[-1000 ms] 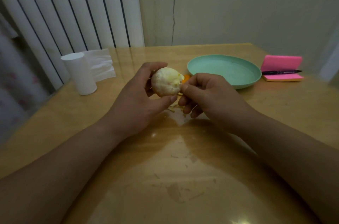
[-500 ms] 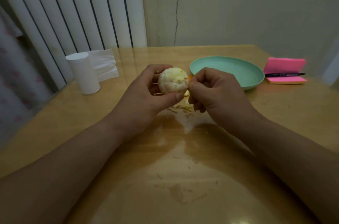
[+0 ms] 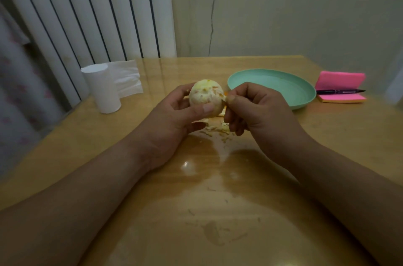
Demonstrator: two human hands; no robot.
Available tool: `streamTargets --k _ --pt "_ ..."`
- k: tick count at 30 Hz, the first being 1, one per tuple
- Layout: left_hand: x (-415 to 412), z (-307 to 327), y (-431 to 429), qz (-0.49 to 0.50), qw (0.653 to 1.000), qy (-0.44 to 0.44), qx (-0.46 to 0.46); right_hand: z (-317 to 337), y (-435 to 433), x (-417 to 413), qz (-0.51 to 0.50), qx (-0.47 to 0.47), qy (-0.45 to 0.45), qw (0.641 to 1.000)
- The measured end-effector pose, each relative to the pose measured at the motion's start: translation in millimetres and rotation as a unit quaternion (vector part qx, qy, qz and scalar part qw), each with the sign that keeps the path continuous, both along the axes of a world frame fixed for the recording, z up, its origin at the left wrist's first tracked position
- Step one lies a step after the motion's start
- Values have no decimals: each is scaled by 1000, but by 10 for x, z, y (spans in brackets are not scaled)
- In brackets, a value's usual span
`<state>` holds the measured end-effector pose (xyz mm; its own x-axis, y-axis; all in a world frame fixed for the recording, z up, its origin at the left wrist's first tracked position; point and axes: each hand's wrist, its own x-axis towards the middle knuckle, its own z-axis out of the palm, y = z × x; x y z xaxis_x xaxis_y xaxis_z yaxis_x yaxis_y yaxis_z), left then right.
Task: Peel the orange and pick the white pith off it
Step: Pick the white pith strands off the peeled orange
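A glossy wooden table (image 3: 218, 211) fills the lower view, and both forearms reach over it toward the middle. Beyond the hands, on the right-hand side, a shallow mint-green plate (image 3: 305, 95) sits on the wood, and past it lies a pink pad of sticky notes (image 3: 340, 80) with a dark pen (image 3: 340, 91) laid across it. Off to the left-hand side stands a white roll of tissue paper (image 3: 101, 89), its loose end trailing behind it.

The left hand (image 3: 174, 122) is closed round the orange (image 3: 205, 96), which is held up above the table: the thumb presses across the near lower face of the fruit while the fingers curl behind its far side. The orange is stripped of its rind, pale and patchy with white pith over most of what shows.

The right hand (image 3: 257, 113) is curled, its thumb and forefinger pressed together at the right edge of the fruit, pinching a small strip of pith (image 3: 223, 96) where it joins the surface. The remaining fingers are folded under toward the palm, just beside the orange's lower right.

Directly under the two hands a small heap of pith scraps (image 3: 218, 129) lies on the wood. A sliver of orange peel (image 3: 226, 92) shows between the fruit and the plate, mostly hidden.
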<state>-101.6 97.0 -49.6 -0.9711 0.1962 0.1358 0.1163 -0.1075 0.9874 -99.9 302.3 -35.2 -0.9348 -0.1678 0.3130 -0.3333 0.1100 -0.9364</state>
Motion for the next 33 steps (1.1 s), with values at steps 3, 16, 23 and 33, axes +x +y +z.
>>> streamTargets --k 3,16,23,33 --pt "-19 5 -20 -9 1000 -12 17 -14 0 -21 -3 -6 -5 1000" --pt "-56 19 -61 17 999 -25 37 -144 52 -118 -75 342 106 931" --pt "-65 -35 -68 28 999 12 -19 -106 44 -108 -89 307 143 937" --pt "-43 -21 -61 47 997 40 -51 -65 29 -47 -95 260 165 947"
